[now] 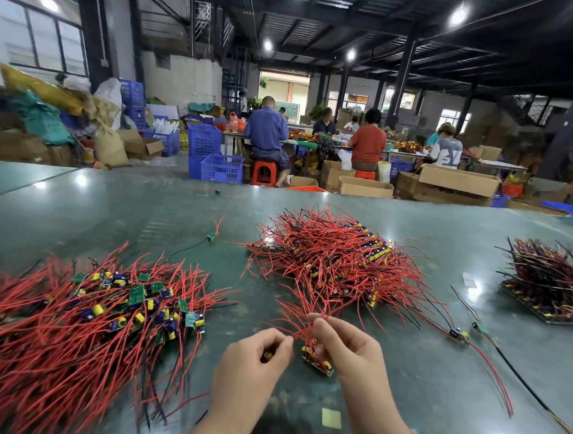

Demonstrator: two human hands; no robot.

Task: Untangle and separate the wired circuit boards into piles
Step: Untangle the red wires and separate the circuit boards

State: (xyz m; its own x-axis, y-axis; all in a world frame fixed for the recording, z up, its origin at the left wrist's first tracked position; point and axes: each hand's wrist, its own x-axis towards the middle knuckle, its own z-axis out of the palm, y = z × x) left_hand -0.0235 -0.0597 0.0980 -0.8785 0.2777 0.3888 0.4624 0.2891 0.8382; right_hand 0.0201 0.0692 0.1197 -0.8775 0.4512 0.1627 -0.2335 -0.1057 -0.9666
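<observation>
**Two hands pulling red wires apart on a green table**

The big green table (420,392) is the place to look from. Near its front edge, in the middle, two bare hands work close together. The left hand (253,361) has its fingers curled tight around a small board with a yellow part, and its fingertips pinch a red wire. The right hand (348,349) pinches a bunch of red wires (303,315) between its thumb and fingers. A small circuit board (319,364) with yellow parts hangs on those wires, just below and between the two hands.

On the left side of the table lies a wide, loose pile (84,320) of green boards, blue and yellow parts and many red wires. In the middle of the table, just past the hands, sits a tangled heap (330,257) of the same boards and wires. The wires in the right hand run up into this heap. On the right side of the table is a neat stack (547,282) with its wires sticking up.

A few single boards lie on the table by themselves: two near the right hand (459,334), one past the left pile (211,236) and one far back (217,192).

Behind the table, on the floor, stand blue plastic crates (221,168); what is in them cannot be seen. Open cardboard boxes (456,183) sit there too, and their insides are hidden. People sit on red stools (263,173) at other tables.
</observation>
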